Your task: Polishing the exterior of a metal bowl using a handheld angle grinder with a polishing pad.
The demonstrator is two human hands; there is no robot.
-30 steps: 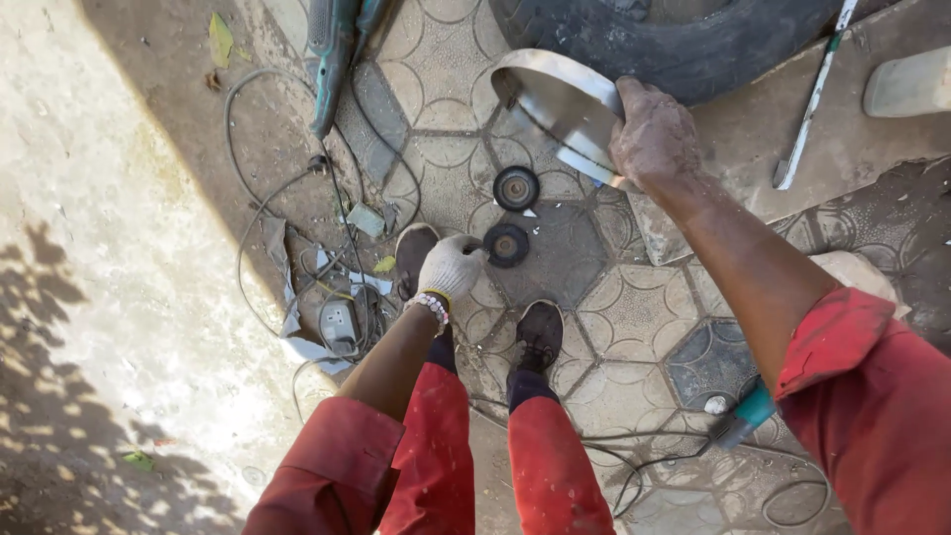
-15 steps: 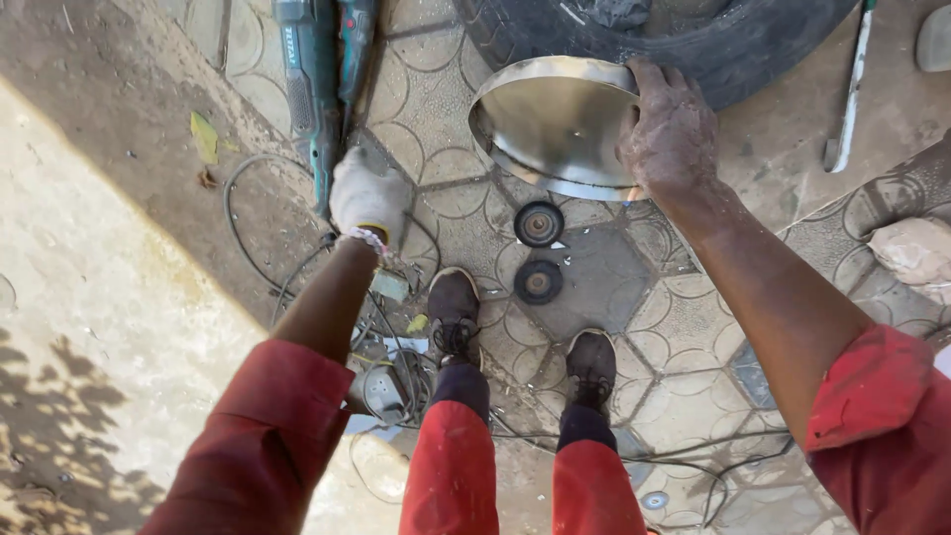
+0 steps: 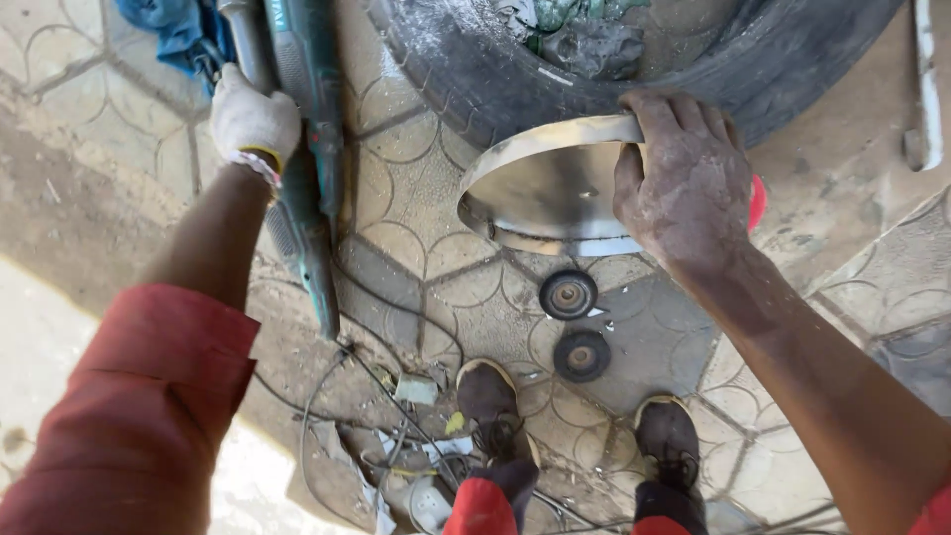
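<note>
- Room and edges: patterned paving [image 3: 634,337] lies bare between the grinder and the ring, and again right of the two discs; the tyre [image 3: 555,69] closes off the top of the view; cables [image 3: 367,416] and scraps crowd the ground just left of the shoes [image 3: 495,396]; pale concrete [image 3: 40,337] runs along the lower left.
- Ring [image 3: 535,188]: a shiny band of sheet metal, round, thin-walled, bright on its inner face; held just in front of the tyre, above the paving; its open mouth appears to face down and left, though the tilt is hard to judge.
- Right hand [image 3: 688,188]: bare and dusty; fingers hooked over the ring's top right rim, clamped on it.
- Grinder [image 3: 302,159]: long green-bodied power tool lying on the paving; long axis runs from the top of the view down to lower centre-left, tapering to its cable end near the cables.
- Left hand [image 3: 253,117]: in a white glove; wrapped around the grinder's upper body, just beside a blue cloth [image 3: 168,30].
- Discs: two dark round discs, one [image 3: 568,294] just below the ring, the other [image 3: 581,356] below it, near the right shoe; both flat on the paving, close but apart.
- Bar [image 3: 926,79]: a pale strip at the right edge, running top to bottom.
</note>
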